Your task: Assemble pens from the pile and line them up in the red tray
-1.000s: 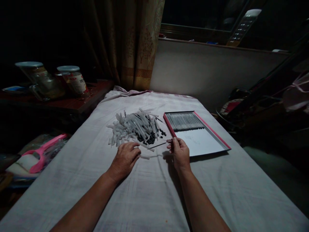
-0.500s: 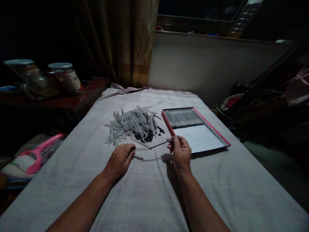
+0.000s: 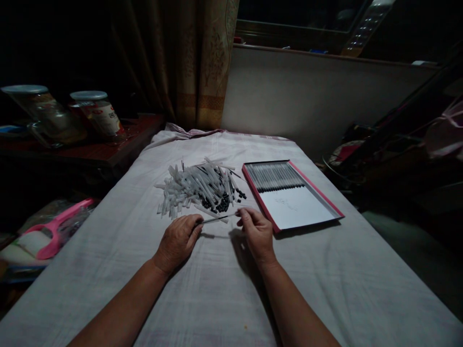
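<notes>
My left hand (image 3: pixel 180 236) is closed around a clear pen barrel (image 3: pixel 207 222), which points right. Between the fingertips of my right hand (image 3: pixel 257 236) is the end of a thin pen refill (image 3: pixel 228 216). Its dark length lies in line with the barrel and seems to be partly inside it. Just beyond my hands is a heap of translucent pen parts (image 3: pixel 191 183), with small black pen plugs (image 3: pixel 222 205) along its near right side. Right of the heap, a shallow red-edged box (image 3: pixel 265 212) holds a row of pens (image 3: pixel 275 176) at its far end.
A pale cloth (image 3: pixel 217 299) covers the table. On a dark side table (image 3: pixel 141 132) at the left stand a lidded jar (image 3: pixel 103 118) and a glass jug (image 3: pixel 58 125). Pink scissors-like handles (image 3: pixel 54 236) lie low at the left. A curtain (image 3: pixel 210 62) hangs behind.
My right hand has moved left toward my left hand, bringing the refill along. Less of the dark refill shows between the hands. My left hand has stayed in place.
</notes>
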### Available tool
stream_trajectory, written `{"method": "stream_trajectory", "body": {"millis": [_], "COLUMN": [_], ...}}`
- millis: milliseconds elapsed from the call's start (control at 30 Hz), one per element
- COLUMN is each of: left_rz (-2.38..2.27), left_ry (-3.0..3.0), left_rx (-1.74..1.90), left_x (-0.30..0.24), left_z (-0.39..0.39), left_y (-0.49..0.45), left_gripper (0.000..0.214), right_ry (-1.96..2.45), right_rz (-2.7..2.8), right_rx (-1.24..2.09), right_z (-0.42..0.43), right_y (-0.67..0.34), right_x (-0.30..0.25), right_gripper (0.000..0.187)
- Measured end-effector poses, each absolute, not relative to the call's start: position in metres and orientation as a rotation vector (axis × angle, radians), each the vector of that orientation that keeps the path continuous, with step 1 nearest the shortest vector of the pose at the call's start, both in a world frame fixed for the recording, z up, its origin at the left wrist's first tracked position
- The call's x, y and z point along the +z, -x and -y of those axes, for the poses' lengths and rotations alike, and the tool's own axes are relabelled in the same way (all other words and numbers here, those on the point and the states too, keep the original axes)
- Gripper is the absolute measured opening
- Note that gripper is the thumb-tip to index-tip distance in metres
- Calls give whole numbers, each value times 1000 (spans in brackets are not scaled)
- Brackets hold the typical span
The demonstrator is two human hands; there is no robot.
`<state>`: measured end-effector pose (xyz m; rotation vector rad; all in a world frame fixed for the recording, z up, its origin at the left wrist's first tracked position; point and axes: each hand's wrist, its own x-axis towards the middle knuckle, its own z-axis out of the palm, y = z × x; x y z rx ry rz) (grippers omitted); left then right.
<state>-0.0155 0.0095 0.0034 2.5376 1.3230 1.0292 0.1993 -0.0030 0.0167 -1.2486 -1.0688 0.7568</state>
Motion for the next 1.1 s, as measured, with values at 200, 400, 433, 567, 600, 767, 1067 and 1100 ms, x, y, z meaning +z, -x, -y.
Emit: {"method": "stream_trajectory", "body": {"millis": [200,400,433,567,600,767,1067,1100], "left_rz": [-1328,-1348,-1348,-1351,-1353,-1358,-1265,-1253], "left_ry": [-2545,-2557,-2556,-2541,-2536,-2523,-2578,-2594], "left_rx": [1128,1162,1160,1161,1160,1148,1129,1126], "left_x": [4,6,6,8,8,8,8,8], "left_z": [-9,-10,-10,-10,-10,-11,-10,-9], "left_y": [15,15,15,15,15,16,16,15], "left_gripper": [17,15,15,15,15,14,14,13], "right_ry": [1393,1809,1865,1974,1976,1858,1315,1282], "right_rz": [1510,1884,1935,2067,2087,2027,1352,1348], "right_rx": [694,386,368,293,273,288,949,948], "right_z": [-2,-27,-31,-42,-44,-47,-2,1], "right_y": [-197,-208,-207,-200,-199,-203,-203,-200], "right_x": [9,20,22,29,29,19,6,6], "right_gripper": [28,23,24,26,26,17,23,22]}}
